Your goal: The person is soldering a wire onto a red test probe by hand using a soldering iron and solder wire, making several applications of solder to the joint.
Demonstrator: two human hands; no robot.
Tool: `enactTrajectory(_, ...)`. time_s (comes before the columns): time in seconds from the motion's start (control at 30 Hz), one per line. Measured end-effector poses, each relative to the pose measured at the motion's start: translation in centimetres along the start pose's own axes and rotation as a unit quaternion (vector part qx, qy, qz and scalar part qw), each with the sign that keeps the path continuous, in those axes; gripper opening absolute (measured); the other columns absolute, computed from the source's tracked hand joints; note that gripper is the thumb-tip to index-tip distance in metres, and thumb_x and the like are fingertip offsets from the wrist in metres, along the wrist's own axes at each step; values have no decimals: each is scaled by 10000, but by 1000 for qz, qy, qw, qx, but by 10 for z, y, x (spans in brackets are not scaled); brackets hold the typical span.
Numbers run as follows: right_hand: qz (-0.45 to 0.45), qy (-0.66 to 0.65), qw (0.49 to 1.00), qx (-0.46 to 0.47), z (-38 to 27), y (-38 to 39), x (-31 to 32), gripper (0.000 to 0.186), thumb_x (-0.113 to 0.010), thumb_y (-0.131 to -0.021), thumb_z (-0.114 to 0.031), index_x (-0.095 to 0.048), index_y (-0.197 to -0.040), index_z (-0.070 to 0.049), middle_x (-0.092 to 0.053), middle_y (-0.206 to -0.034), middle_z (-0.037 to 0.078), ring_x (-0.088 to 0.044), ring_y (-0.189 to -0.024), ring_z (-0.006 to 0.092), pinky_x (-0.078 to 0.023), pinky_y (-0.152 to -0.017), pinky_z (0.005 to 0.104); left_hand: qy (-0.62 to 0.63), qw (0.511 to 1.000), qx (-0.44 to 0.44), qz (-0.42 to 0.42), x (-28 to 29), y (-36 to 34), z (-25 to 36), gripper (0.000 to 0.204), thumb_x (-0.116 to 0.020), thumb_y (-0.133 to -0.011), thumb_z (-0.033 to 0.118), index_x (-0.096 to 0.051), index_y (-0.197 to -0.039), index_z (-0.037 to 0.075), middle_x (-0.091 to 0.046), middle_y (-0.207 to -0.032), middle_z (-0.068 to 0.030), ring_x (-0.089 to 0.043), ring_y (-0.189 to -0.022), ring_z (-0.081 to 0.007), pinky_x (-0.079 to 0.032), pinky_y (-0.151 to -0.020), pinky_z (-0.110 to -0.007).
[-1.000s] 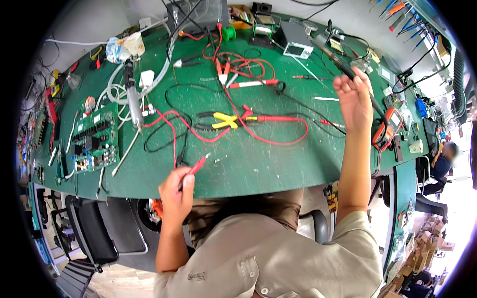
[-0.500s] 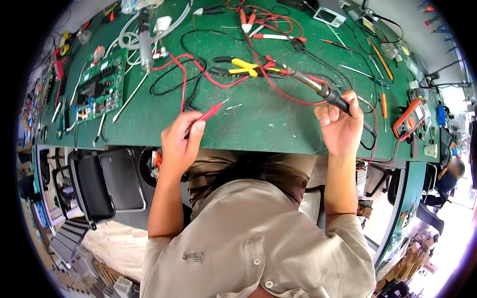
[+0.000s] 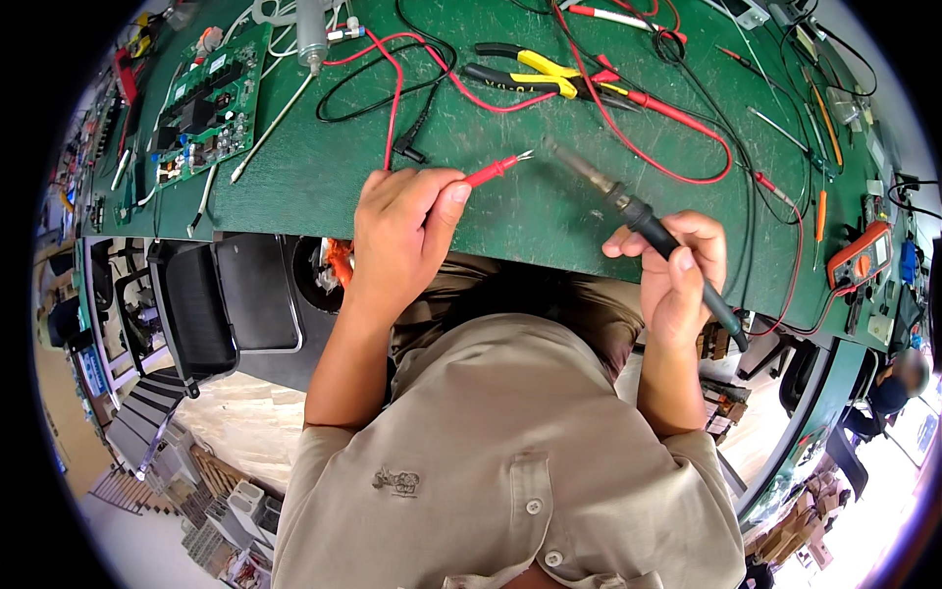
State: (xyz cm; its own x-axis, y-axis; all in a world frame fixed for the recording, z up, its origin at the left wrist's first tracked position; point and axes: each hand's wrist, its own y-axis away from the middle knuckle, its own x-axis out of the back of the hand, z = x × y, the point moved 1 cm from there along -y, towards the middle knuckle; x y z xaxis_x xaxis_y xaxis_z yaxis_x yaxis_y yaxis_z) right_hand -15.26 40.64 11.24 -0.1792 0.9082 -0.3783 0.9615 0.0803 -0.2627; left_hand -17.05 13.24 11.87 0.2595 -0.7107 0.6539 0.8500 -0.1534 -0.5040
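Left hand [image 3: 397, 231] pinching red wire [image 3: 488, 173] near its stripped, bare end; tip held just above green desk [image 3: 314, 177]. Right hand [image 3: 677, 270] wrapped pen-style round black grip of soldering iron [image 3: 628, 211], metal tip pointing at the wire end, close but apart. Wire: light, floppy, thin strands likely easy to fray, so best gripped on insulation just behind the bare end. Iron: light, stiff, probably hot at the metal shaft; only safe on the black handle, cord trailing behind. Yellow-handled pliers [image 3: 535, 69] and circuit board [image 3: 206, 103] lying further back, untouched.
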Motion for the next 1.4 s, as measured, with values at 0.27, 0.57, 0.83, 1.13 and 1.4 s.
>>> enactTrajectory(0.27,2,30,999,37,1,-1,-9,279,-667,-958,-78,-483,-1154,-5,-690,-862,211,-697,-725,271,-585,-688,422,-4,1000,8,-14,-1,1,-1,101,-708,-931,167,-681,-949,71,-647,-742,-28,-563,-631,-218,-394,-667,-365)
enactTrajectory(0.57,34,81,993,83,15,2,-21,340,-707,-949,-93,-419,-1123,-44,-628,-737,126,-624,-599,204,-553,-559,343,0,999,-10,-35,1,1,-3,168,-782,-856,175,-708,-965,71,-598,-676,-8,-512,-570,-202,-360,-601,-352)
enactTrajectory(0.83,-6,95,993,67,15,2,-13,313,-676,-964,-96,-426,-1145,-45,-618,-722,99,-615,-601,183,-552,-608,354,-7,999,-18,-45,-2,-3,-5,206,-819,-803,197,-736,-943,71,-533,-626,7,-493,-560,-185,-330,-582,-344)
enactTrajectory(1.13,4,87,996,30,12,2,-12,321,-688,-944,-79,-431,-1135,-63,-616,-719,90,-604,-581,171,-523,-637,363,-3,998,-29,-51,-3,-3,-9,251,-835,-765,206,-753,-956,66,-522,-629,12,-500,-566,-181,-327,-572,-338)
enactTrajectory(1.4,5,94,996,10,11,0,-11,320,-684,-945,-77,-427,-1136,-71,-611,-709,88,-599,-577,168,-519,-647,366,-2,998,-37,-60,-1,-3,-10,297,-844,-742,203,-763,-987,55,-522,-635,9,-492,-568,-182,-321,-569,-338)
